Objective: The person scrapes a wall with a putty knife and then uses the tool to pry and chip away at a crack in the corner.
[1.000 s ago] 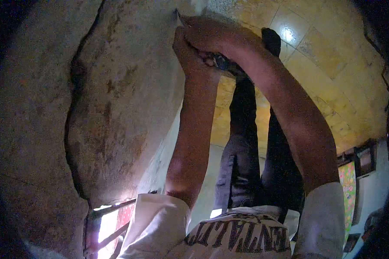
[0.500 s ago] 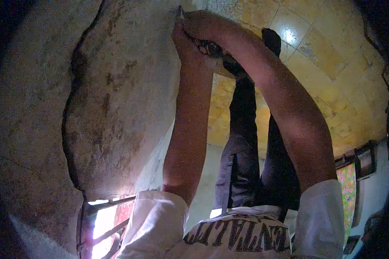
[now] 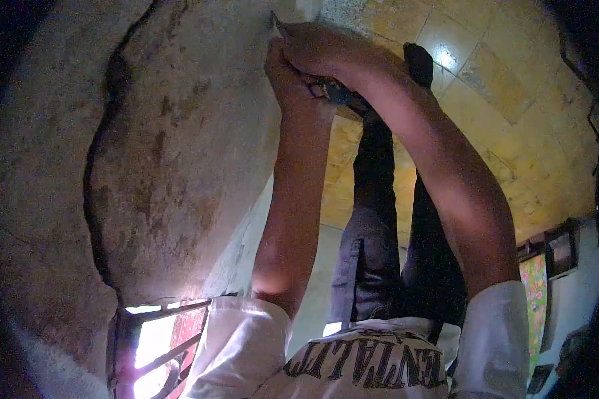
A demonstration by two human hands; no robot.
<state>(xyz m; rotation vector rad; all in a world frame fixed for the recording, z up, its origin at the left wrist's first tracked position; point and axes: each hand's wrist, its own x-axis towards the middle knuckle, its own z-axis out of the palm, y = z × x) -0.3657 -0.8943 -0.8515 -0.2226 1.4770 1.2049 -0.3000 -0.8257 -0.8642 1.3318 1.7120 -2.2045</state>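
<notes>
My left hand and my right hand are together at the top of the view, close to the stained wall. The fingers of my right hand are curled, and a thin, pale, pointed tip sticks out past them toward the wall. What this tip belongs to is hidden in the grip, and I cannot tell its kind. My left hand is bent closed just under the right one, its fingers mostly hidden. Between the two wrists shows a dark, patterned thing, partly covered by my right forearm.
A long dark crack runs down the wall on the left. Below it is a bright barred window. Yellowish tiles spread beneath my legs and dark shoe. A flowered curtain hangs at the right.
Both hands have moved slightly down in the view, and more of the pointed tip shows. The dark patterned thing between the wrists is more covered. The wall crack has shifted a little left.
</notes>
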